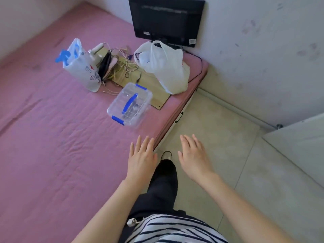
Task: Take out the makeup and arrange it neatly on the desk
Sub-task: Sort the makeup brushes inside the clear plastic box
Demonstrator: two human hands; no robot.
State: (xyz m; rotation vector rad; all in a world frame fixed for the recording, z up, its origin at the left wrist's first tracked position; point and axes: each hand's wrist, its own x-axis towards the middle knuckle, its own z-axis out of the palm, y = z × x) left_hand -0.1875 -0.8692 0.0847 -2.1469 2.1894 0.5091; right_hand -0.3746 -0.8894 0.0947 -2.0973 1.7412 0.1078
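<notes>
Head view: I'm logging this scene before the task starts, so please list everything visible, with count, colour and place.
Storage box: one, clear with blue handle and latches, lid on, on the pink surface near its edge.
Plastic bag: one, white, behind the box.
Printed bag: one, white with blue contents, left of the cables.
Cables: a tangle, pale and black, between the bags.
Board: one, light wood, under the cables and white bag.
Monitor: one, black, against the wall.
Pink surface: one, left.
Floor: pale, right.
Left hand: open, empty.
Right hand: open, empty.
</notes>
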